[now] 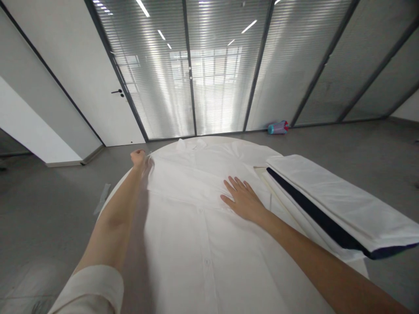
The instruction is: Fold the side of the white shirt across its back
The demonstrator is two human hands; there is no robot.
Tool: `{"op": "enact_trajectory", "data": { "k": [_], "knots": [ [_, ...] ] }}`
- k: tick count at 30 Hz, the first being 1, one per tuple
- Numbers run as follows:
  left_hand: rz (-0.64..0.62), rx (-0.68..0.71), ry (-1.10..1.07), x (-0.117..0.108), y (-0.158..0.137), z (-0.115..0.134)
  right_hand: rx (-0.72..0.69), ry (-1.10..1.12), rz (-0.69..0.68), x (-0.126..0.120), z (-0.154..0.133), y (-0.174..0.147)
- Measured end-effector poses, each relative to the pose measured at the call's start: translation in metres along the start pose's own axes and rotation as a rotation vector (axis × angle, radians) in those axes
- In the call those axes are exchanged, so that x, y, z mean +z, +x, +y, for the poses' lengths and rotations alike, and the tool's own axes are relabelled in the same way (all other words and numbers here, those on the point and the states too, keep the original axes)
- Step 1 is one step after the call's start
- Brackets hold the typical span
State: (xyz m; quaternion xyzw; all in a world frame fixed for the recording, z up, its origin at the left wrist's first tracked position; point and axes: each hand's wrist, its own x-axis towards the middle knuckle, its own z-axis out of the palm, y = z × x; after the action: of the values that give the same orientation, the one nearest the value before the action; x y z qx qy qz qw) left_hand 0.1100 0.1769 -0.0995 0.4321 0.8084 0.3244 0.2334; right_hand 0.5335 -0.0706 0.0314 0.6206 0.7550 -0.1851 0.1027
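A white button-up shirt (pixel 196 226) lies spread face up on a round white table (pixel 113 187), its collar at the far edge. My left hand (pixel 138 157) reaches out to the shirt's far left corner and is closed on the fabric near the shoulder. My right hand (pixel 244 200) lies flat with fingers apart on the middle of the shirt, pressing across a fold line. The button placket runs down toward me.
A stack of folded garments (pixel 330 205), white with a dark layer between, sits on the table's right side. A teal and striped cylinder (pixel 278 127) lies on the grey floor by the glass wall with blinds. A white door is at the far left.
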Motion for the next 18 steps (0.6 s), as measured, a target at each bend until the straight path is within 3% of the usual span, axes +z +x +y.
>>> {"op": "enact_trajectory", "data": {
  "k": [7,12,18],
  "knots": [
    [-0.335,0.283,0.36,-0.001,-0.032,-0.01,0.016,-0.031,-0.065,-0.001,0.019,-0.007],
    [-0.442,0.369,0.527,-0.011,-0.041,-0.006,0.074,-0.034,-0.027,-0.001,0.026,-0.026],
    [-0.602,0.488,0.74,-0.024,-0.059,-0.012,0.027,-0.064,0.013,0.0,0.039,-0.059]
  ]
}}
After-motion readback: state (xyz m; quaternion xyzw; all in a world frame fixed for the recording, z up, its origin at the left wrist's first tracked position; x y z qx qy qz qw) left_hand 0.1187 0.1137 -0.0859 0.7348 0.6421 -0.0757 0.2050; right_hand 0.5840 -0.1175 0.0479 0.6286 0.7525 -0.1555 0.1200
